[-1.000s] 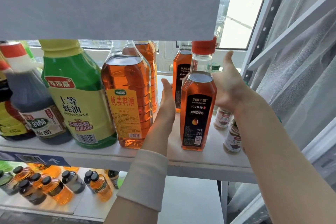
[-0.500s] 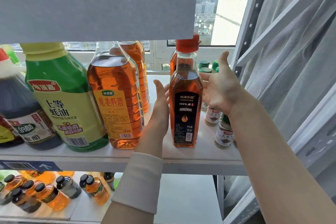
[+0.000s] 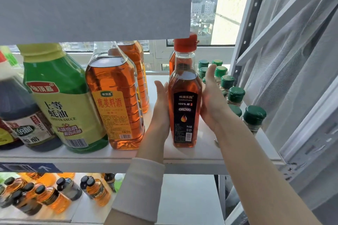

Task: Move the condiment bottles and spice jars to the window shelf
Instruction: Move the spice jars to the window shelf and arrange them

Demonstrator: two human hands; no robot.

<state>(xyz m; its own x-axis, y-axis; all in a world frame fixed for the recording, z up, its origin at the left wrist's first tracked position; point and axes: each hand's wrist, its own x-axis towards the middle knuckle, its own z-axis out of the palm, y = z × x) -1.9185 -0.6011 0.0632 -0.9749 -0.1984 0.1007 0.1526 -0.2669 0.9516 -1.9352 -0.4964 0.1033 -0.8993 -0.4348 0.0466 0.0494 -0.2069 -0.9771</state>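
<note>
One white shelf [image 3: 201,153] by the window carries pretty much everything. Biggest thing on it is the green oyster sauce bottle [image 3: 60,97] toward the left. An amber wine bottle [image 3: 113,100] sits just right of it and a dark vinegar bottle [image 3: 20,115] just left. Right of the wine, upright near the front edge, is the red-capped oil bottle [image 3: 184,107]. Left hand [image 3: 161,111] is flat, fingers straight and together, pressed against the oil bottle's left side. Right hand [image 3: 210,104] has its palm on the right side with the thumb pointing up. Its fingers go behind the bottle, so can't tell if they wrap around. Green-capped spice jars [image 3: 236,95] cluster just right of that hand, running toward the far edge.
</note>
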